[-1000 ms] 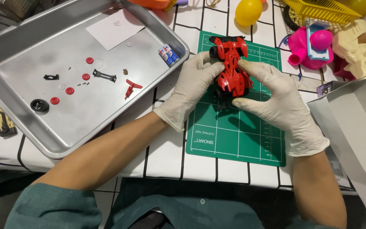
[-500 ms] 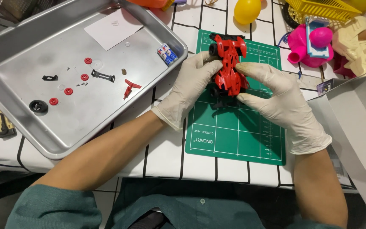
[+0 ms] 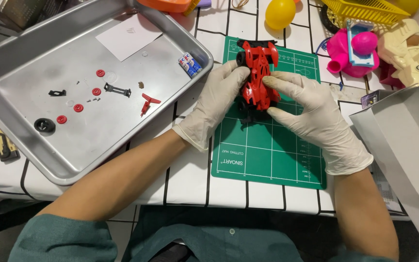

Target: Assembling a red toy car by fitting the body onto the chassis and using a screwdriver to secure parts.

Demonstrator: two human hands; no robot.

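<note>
A red toy race car point(image 3: 258, 73) with black wheels rests on a green cutting mat point(image 3: 267, 155). My left hand point(image 3: 214, 104), in a white glove, grips the car's left side. My right hand point(image 3: 311, 116), gloved too, holds its right side, with fingers laid over the red body shell. To the left, a metal tray point(image 3: 49, 160) holds small red discs point(image 3: 78, 107), a black ring point(image 3: 44, 125), a black bracket point(image 3: 117, 90), a red clip point(image 3: 147, 103), two small batteries point(image 3: 190, 64) and a white paper slip point(image 3: 129, 36).
A yellow ball point(image 3: 280, 12), a pink toy point(image 3: 350, 51), a cream toy point(image 3: 413, 53) and a yellow basket point(image 3: 364, 8) lie at the back right. A grey box point(image 3: 408, 150) stands at the right. A yellow-handled tool point(image 3: 1, 143) lies left of the tray.
Both hands have shifted slightly on the car. My right fingers now lie further up over its red shell, and the car sits a little straighter on the mat.
</note>
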